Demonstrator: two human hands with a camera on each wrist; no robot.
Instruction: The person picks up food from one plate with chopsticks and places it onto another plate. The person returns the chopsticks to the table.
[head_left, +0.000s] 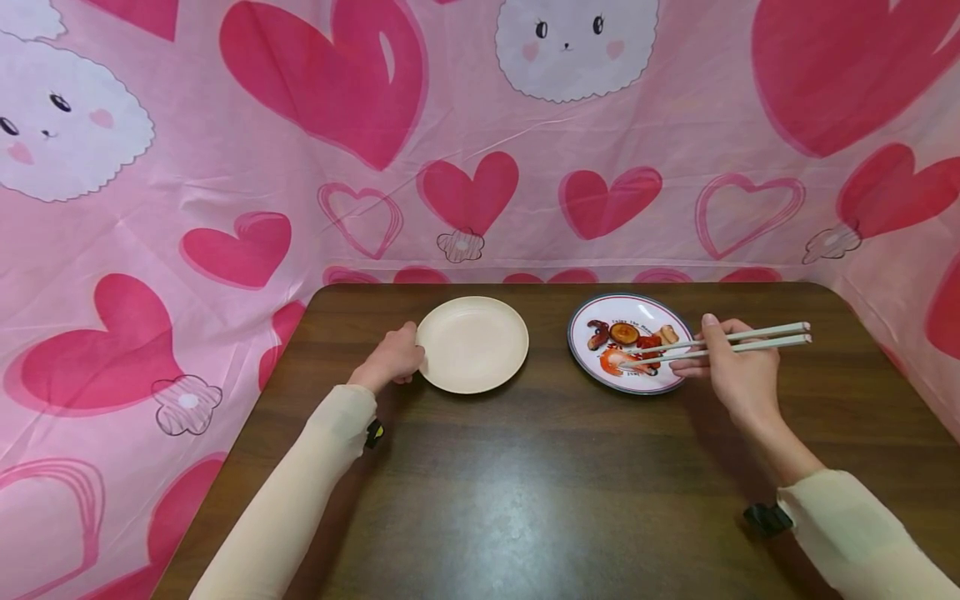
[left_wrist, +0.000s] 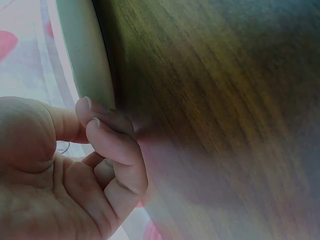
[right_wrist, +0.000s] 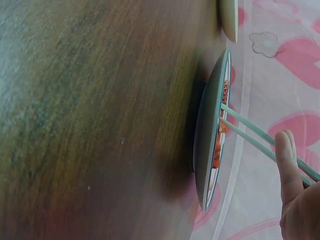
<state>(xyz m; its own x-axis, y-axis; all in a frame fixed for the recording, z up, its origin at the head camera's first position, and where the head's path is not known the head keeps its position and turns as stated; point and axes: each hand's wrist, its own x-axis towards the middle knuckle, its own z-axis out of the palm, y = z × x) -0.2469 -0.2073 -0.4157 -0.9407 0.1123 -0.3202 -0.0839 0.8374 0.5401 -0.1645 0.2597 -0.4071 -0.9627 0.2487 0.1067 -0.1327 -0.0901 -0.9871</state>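
Note:
My left hand [head_left: 392,357] pinches the left rim of a plain cream plate [head_left: 472,345]; in the left wrist view, curled fingers [left_wrist: 117,145] meet the plate's edge [left_wrist: 90,55]. My right hand [head_left: 738,367] holds a pair of pale green chopsticks [head_left: 765,335]. Their tips reach down among the food on a white plate with a dark blue rim [head_left: 583,354]. An orange-and-white shrimp-like piece [head_left: 615,361] lies at the tips. Beside it are a round brown slice [head_left: 624,333], a dark red curled piece [head_left: 597,335] and a pale tan piece [head_left: 666,334].
Both plates stand near the far edge of a dark wooden table [head_left: 480,475], a short gap between them. Behind and at the sides hangs a pink cloth [head_left: 525,133] printed with hearts. Printed lettering shows on the white plate around the food.

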